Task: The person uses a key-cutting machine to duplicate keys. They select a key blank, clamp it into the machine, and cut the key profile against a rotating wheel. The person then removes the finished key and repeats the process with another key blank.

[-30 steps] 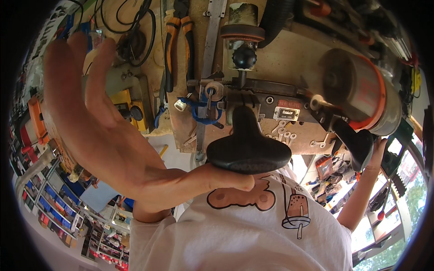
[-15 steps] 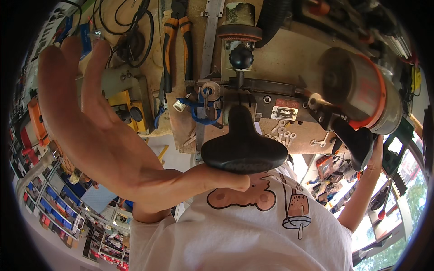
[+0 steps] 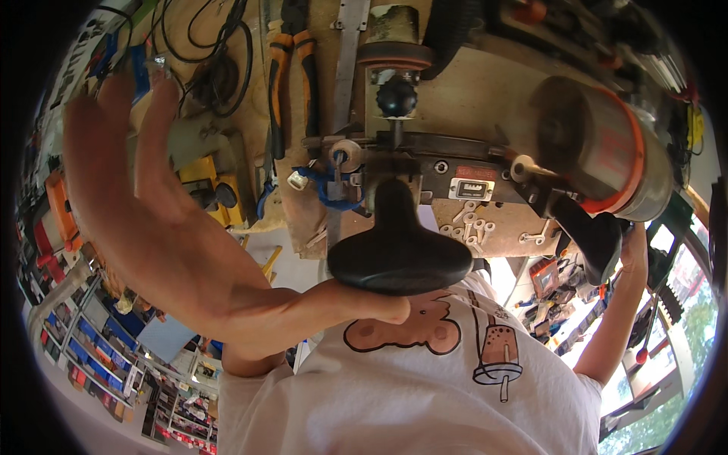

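Note:
My left hand (image 3: 193, 246) is open and close to the camera, fingers stretched upward and slightly curved. Its thumb points right, just below the wide black T-shaped handle (image 3: 400, 262) of a bench machine (image 3: 504, 186); whether they touch I cannot tell. Far right, my right hand (image 3: 634, 241) is beside a second black handle (image 3: 588, 239), under the machine's blurred grey drum with an orange rim (image 3: 626, 159). Its fingers are hidden. A round metal piece (image 3: 346, 155) sits in the machine's clamp, with a blue strap (image 3: 337, 199) around that area.
Several small metal pieces with ring ends (image 3: 472, 226) lie on the wooden bench (image 3: 497, 244). Orange-and-black pliers (image 3: 280, 72), a metal rule (image 3: 349, 61) and dark cables (image 3: 246, 57) are at the back. A yellow tool (image 3: 208, 186) stands behind my left hand; shelves (image 3: 98, 356) are lower left.
The bench and machine have shifted slightly left in the view. My left hand keeps its spread pose, its thumb a little farther left. My right hand stays beside the black handle.

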Available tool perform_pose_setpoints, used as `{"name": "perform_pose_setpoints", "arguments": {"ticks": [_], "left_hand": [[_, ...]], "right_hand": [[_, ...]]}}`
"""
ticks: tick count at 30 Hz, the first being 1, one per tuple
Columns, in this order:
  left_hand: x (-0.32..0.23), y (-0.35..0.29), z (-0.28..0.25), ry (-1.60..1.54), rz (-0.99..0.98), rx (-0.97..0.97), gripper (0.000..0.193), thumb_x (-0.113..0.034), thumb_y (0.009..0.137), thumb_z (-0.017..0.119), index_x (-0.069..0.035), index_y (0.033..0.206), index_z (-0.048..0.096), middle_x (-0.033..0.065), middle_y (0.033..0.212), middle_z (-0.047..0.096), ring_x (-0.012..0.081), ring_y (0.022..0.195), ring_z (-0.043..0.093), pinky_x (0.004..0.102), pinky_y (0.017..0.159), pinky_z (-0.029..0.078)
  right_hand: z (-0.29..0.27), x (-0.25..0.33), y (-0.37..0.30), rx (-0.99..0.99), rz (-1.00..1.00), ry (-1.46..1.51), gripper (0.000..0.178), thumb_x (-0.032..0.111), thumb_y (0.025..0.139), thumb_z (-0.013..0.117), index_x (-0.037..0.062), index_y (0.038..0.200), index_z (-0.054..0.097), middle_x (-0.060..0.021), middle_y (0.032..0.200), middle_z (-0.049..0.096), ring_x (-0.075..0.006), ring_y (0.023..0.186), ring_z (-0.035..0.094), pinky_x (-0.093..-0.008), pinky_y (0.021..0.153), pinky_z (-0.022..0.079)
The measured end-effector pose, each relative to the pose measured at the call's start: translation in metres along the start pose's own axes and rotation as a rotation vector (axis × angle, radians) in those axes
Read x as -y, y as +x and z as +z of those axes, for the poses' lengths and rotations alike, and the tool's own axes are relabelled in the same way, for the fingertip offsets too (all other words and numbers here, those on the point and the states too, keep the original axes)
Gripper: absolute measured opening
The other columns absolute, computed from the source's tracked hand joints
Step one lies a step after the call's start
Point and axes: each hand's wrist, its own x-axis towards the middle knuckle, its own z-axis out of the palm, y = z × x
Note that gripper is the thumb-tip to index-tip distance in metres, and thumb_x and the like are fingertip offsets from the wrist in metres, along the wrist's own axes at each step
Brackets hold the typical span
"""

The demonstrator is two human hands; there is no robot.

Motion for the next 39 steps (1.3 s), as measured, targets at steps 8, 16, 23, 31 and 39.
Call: {"name": "perform_pose_setpoints", "arguments": {"ticks": [8,16,23,31,39], "left_hand": [[0.002,0.004,-0.011,0.029,0.084,0.098,0.116,-0.059,0.051,0.077,0.009,0.128,0.024,0.0254,0.130,0.028,0.0414,0.117,0.038,0.0473,0.098,0.034],[0.001,0.005,-0.009,0.017,0.075,0.100,0.115,-0.059,0.051,0.077,0.012,0.125,0.025,0.0263,0.129,0.027,0.0414,0.117,0.037,0.0478,0.097,0.035],[0.006,-0.001,-0.010,0.005,0.107,0.092,0.125,-0.064,0.046,0.076,0.006,0.133,0.019,0.0232,0.133,0.023,0.0449,0.119,0.032,0.0515,0.099,0.033],[0.007,0.003,-0.010,0.068,0.148,0.081,0.130,-0.069,0.042,0.073,0.005,0.134,0.019,0.0235,0.135,0.020,0.0437,0.120,0.030,0.0535,0.099,0.033],[0.004,0.002,-0.010,0.098,0.077,0.086,0.134,-0.071,0.039,0.072,0.006,0.134,0.016,0.0271,0.135,0.020,0.0443,0.118,0.035,0.0511,0.099,0.033]], "right_hand": [[-0.050,0.007,0.037,0.634,0.206,0.082,0.054,0.045,0.087,0.045,-0.0021,0.114,0.044,-0.0186,0.103,0.054,-0.0272,0.087,0.058,-0.0361,0.068,0.053],[0.009,-0.015,-0.020,0.542,-0.343,0.260,0.047,0.035,0.087,0.050,0.0043,0.122,0.042,-0.0109,0.118,0.052,-0.0256,0.108,0.052,-0.0535,0.083,0.046],[-0.022,-0.023,-0.005,0.286,-0.242,0.240,0.046,0.035,0.086,0.051,0.0063,0.121,0.046,-0.0098,0.113,0.057,-0.0272,0.103,0.056,-0.0520,0.079,0.049],[-0.006,-0.006,-0.007,0.017,-0.121,0.143,0.043,0.037,0.090,0.042,0.0030,0.116,0.049,-0.0119,0.105,0.060,-0.0257,0.088,0.062,-0.0418,0.067,0.053],[0.011,0.008,-0.007,-0.116,-0.095,-0.043,0.040,0.031,0.089,0.037,-0.0029,0.104,0.052,-0.0154,0.080,0.062,-0.0262,0.063,0.062,-0.0344,0.053,0.050]]}}
